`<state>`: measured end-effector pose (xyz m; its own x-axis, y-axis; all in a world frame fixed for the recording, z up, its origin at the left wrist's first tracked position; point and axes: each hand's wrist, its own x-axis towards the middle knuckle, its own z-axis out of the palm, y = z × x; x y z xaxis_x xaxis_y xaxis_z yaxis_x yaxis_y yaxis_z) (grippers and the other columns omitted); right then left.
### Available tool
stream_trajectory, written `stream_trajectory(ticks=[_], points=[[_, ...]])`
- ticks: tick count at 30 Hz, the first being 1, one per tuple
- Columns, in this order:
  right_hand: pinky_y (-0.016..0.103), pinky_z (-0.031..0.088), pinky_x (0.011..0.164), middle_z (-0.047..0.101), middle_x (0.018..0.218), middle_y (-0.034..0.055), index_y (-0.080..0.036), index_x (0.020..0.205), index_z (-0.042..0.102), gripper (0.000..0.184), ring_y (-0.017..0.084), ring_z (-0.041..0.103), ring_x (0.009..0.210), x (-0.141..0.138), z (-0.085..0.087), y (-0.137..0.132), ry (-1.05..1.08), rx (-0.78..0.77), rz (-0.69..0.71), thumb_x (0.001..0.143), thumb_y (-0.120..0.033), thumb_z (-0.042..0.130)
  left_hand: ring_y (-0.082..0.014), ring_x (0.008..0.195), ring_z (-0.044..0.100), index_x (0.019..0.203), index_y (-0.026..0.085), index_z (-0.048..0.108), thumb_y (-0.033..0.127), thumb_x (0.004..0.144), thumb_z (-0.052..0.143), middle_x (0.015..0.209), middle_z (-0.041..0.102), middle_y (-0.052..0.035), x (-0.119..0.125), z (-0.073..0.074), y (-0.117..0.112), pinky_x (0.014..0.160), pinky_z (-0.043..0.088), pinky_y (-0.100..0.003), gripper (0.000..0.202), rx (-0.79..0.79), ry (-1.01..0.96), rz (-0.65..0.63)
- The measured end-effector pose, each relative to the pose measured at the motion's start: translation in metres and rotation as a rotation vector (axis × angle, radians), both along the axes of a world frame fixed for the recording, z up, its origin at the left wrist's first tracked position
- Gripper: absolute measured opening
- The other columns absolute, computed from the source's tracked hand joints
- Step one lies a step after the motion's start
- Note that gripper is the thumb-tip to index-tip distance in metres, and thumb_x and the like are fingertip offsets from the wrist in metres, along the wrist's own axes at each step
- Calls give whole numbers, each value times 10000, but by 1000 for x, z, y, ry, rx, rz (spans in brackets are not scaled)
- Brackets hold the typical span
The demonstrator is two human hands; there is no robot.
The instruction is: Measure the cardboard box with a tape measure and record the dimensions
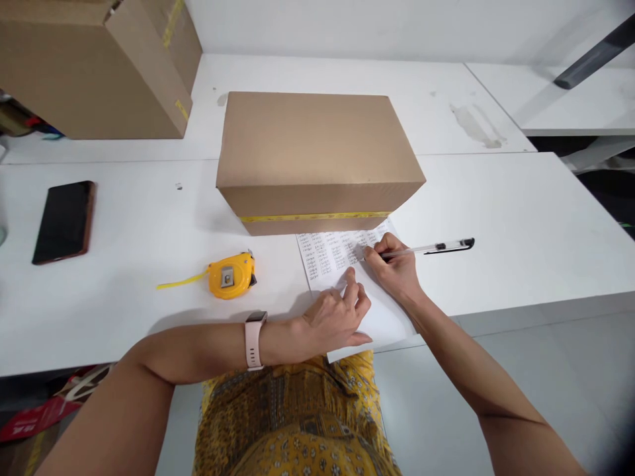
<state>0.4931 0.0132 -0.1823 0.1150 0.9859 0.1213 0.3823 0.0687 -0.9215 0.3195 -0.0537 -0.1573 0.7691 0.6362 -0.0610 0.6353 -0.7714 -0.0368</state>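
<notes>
Right hand (398, 270) grips the pen (423, 250) low, near its tip; judged light, stiff. Left hand (333, 320), loosely spread, steadies paper (384, 318), likely flimsy; hold flat.

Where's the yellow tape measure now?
In the head view, the tape measure lies on the white table left of the written-on paper, just beyond the pink-strapped watch and nearer than the middle cardboard box.
</notes>
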Motion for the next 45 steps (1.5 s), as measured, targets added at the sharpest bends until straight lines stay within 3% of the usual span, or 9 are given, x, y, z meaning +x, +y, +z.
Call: stream_trajectory(ticks=[16, 22, 27, 31, 34, 37, 39, 42, 45], points=[[274, 315, 527, 436, 569, -57, -235, 599, 420, 325, 110, 378, 550, 0, -1, 0, 6, 9, -12, 769, -245, 696, -229, 620, 701, 1379, 8, 586, 767, 942, 486, 1485, 494, -421, -1, -4, -1, 489, 430, -315, 882, 46, -15, -19], [276, 351, 531, 487, 616, -52, -244, 714, 488, 313, 119, 416, 557, 10, -1, 9, 37, 173, -191, 851, -419, 707, -237, 647, 709, 1414, 11, 564, 756, 951, 484, 1501, 475, -421, 0, -3, -1, 499, 449, -312, 881, 31, 19, -4], [347, 477, 705, 653, 891, 26, -240, 989, 651, 180, 176, 583, 713, 64, -5, 14, -312, 204, -302, 938, -402, 591, -257, 677, 722, 1432, 4, 550, 727, 969, 481, 1505, 453, -440, -1, -1, 0, 517, 479, -322, 862, -8, 32, -7], [430, 481, 874, 631, 1027, 114, -235, 1123, 724, 350, 278, 595, 988, 111, -10, 13, -717, 139, -209, 952, -229, 419, -288, 744, 739, 1437, 7, 545, 724, 960, 510, 1522, 425, -444, 2, -2, -1, 536, 501, -332, 862, -35, 31, 19], [472, 470, 913, 636, 1048, 153, -212, 1234, 717, 449, 322, 565, 1061, 125, -15, 14, -831, 103, -232, 948, -189, 372, -288, 810, 740, 1418, 34, 563, 694, 970, 530, 1523, 468, -393, -1, 5, -6, 575, 523, -337, 798, -35, 19, 35], [485, 467, 943, 663, 1060, 158, -193, 1341, 662, 502, 320, 569, 1050, 126, -19, 14, -816, 138, -261, 938, -162, 364, -305, 1024, 710, 1334, 119, 621, 583, 1012, 549, 1419, 631, -239, -25, 18, -13, 717, 567, -360, 569, 45, -139, 76], [492, 467, 951, 677, 1060, 159, -188, 1329, 660, 502, 323, 578, 1045, 125, -20, 13, -789, 153, -269, 922, -144, 369, -318, 1161, 651, 1295, 170, 631, 515, 1034, 536, 1344, 679, -171, -55, 24, -17, 880, 567, -420, 443, 151, -302, 191], [504, 462, 947, 682, 1043, 173, -201, 1230, 696, 432, 344, 591, 1052, 125, -19, 11, -750, 170, -277, 934, -165, 384, -371, 1297, 548, 1314, 177, 597, 477, 1003, 588, 1413, 613, -198, -110, 24, -20, 1074, 474, -545, 432, 308, -455, 498], [501, 459, 927, 680, 1008, 188, -223, 1154, 713, 361, 362, 611, 1039, 128, -19, 11, -705, 199, -302, 944, -192, 421, -429, 1363, 484, 1405, 150, 523, 476, 903, 709, 1510, 509, -249, -156, 10, -23, 1090, 448, -597, 626, 300, -471, 742]])
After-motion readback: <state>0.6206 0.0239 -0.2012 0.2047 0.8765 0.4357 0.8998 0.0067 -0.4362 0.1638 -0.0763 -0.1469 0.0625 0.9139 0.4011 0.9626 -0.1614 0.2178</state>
